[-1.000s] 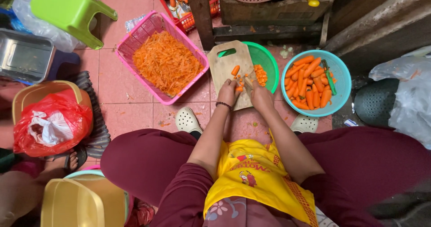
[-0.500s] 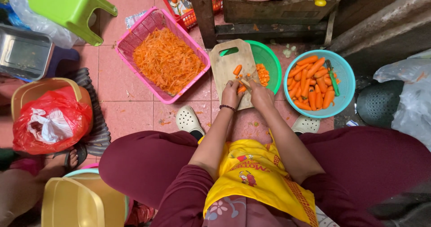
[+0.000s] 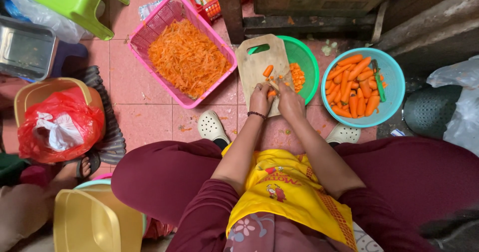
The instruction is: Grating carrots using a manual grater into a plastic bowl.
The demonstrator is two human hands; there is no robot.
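In the head view, two hands are meeting over a wooden cutting board (image 3: 262, 65) lying across a green bowl (image 3: 305, 57), which is holding a heap of cut carrot. The left hand (image 3: 260, 98) is curling closed around a carrot piece (image 3: 272, 93) at the board's near edge; the right hand (image 3: 289, 98) is closing on what looks like a knife handle, its blade too hidden to make out. The held carrot is too covered to tell its long axis. One loose carrot chunk (image 3: 268, 71) is lying at 12 o'clock from the hands, its long axis running toward 1 o'clock. A pink basket (image 3: 149, 27) at 10 o'clock is holding shredded carrot. A blue bowl (image 3: 394, 77) at 3 o'clock is holding more than ten peeled carrots and one green peeler (image 3: 379, 80).
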